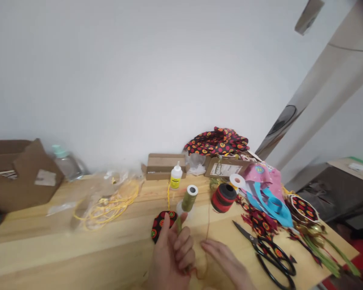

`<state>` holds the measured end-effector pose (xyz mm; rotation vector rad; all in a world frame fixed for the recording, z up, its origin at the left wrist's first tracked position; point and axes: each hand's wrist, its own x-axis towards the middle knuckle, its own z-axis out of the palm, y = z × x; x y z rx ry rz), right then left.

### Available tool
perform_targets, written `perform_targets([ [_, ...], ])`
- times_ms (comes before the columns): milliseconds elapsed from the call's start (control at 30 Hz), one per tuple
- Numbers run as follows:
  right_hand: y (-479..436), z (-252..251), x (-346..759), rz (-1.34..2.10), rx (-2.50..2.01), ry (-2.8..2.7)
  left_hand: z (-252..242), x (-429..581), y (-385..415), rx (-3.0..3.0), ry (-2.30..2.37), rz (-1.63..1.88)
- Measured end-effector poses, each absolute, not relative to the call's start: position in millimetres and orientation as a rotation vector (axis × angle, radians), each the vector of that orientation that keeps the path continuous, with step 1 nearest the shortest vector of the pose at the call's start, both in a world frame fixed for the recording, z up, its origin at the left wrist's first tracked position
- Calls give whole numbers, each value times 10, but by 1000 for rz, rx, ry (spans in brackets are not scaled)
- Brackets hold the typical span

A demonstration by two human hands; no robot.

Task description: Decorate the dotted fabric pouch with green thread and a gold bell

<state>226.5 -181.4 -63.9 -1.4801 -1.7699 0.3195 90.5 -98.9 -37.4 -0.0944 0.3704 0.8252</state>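
Note:
My left hand (172, 251) is closed around a bundle of green thread (179, 225), whose top end pokes out above the fingers. A thin reddish thread (208, 225) runs down the table, past my right hand, and loops to the base of my left fist. The fingertips of my right hand (225, 262) are together on that thread; its thumb is hidden. Just behind my left hand lies a dark patterned fabric pouch (159, 225) with a yellow cord. A spool of green thread (188, 200) stands beyond it, and a red-and-black thread spool (223, 198) is farther right.
Black-handled scissors (260, 249) lie at the right, near fabric scraps and blue ribbon (272, 205). A glue bottle (176, 177) stands before a small open box (165, 163). Yellow cord (109, 209) sprawls left, beside a cardboard box (33, 181). A wall closes the back.

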Motion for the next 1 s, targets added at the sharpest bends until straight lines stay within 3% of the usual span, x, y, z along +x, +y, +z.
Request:
perform_targets([
  [133,-1607,-661,1794,502,-1395,-1891,-354,698,-992,-142,368,932],
  [400,-1485,-203,1651,417,-1549,-2116,-454,346,-917,-173,459,1015],
  [600,-1360,20,1641,604,-1504,-2167,-441,-78,-889,610,974,1139],
  [733,-1294,96,1632,625,-1500,-2205,-426,-89,-994,1137,973,931],
  [1000,-1250,137,1610,571,-1517,-2182,-336,114,-929,1260,545,633],
])
